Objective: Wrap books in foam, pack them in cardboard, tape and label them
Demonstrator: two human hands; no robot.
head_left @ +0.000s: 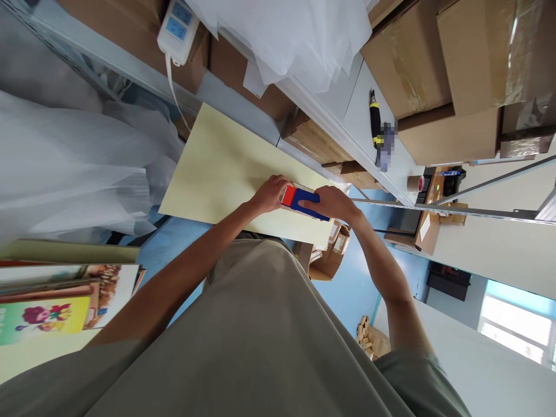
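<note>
Both of my hands are on a small blue-and-red box [306, 202] above a pale yellow board [221, 162]. My left hand [270, 194] is closed at its red end, fingers bent around the far corner. Across the blue end, my right hand [336, 202] grips with the thumb lying over the top face; most of its other fingers are hidden behind the box. A pale strip shows along the box's far side, and I cannot make out what it is.
A black-and-yellow utility knife [375, 119] lies on the white shelf [354, 98]. Cardboard boxes [408, 69] and white wrapping sheets [299, 35] crowd the far side. A white power strip [177, 32] hangs upper left. An open carton [330, 260] stands below the board, and picture books [52, 313] are lower left.
</note>
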